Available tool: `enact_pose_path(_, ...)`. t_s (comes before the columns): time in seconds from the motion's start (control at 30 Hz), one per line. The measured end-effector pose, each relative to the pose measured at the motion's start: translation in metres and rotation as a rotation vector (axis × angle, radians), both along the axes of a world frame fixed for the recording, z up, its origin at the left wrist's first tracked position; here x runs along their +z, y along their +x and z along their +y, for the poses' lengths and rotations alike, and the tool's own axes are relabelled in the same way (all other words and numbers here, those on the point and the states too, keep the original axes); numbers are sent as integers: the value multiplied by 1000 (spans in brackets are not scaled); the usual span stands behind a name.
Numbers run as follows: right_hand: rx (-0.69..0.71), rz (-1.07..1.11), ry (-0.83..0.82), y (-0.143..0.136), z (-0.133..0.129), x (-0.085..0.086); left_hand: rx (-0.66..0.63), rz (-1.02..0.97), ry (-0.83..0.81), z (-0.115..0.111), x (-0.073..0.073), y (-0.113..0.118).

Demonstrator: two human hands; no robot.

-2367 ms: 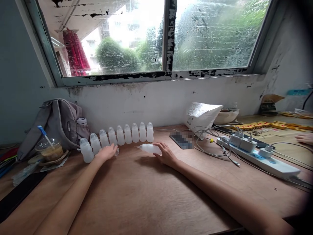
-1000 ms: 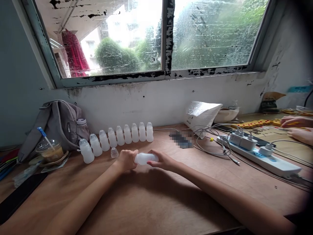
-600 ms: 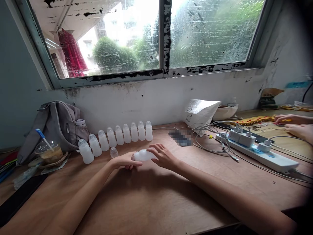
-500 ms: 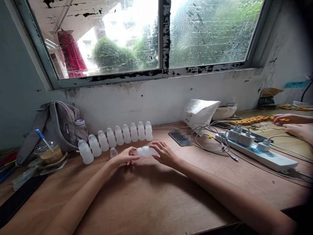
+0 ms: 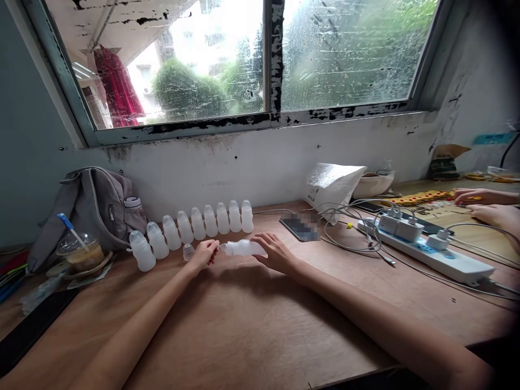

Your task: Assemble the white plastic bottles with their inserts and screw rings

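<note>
At twelve o'clock, your round, milky-white plastic bottle (image 5: pixel 244 248) is sideways, thin tip toward nine. Your clear plastic dome cap (image 5: pixel 188 252) stands at eleven, near nine capped white bottles (image 5: pixel 198 225).

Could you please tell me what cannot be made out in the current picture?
In the head view:
- Whether the left hand holds anything small at the tip of the bottle: its own fingers hide this.
- Base of that bottle: partly covered by the right hand.
- Phone screen: blurred by pixelation.
- Another person's arms: cut off by the right edge.
</note>
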State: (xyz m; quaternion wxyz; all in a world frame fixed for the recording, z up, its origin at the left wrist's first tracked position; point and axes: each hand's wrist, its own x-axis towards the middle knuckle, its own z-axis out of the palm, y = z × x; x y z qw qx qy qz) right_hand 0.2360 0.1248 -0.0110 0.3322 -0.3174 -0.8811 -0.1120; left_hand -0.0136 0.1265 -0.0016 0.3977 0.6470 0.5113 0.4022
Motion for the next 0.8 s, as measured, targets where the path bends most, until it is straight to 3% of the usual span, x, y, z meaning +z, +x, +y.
enact_pose_path(0.17, -109, 131, -86, 3, 8, -6, 55, 5, 65, 4, -5, -4)
enact_pose_path(0.27, -235, 328, -304, 9, 19, -13, 62, 13, 80, 4, -8, -5)
enact_pose_path(0.4, -292, 564, -520, 22, 43, -26, 70, 22, 84, 4, -16, -4)
enact_pose_path(0.63, -342, 645, -546, 31, 86, -33, 79, -5, 77, 7, -28, -5)
enact_pose_path(0.8, -354, 688, -511, 28, 101, -34, 74, 4, 79, 9, -31, -8)
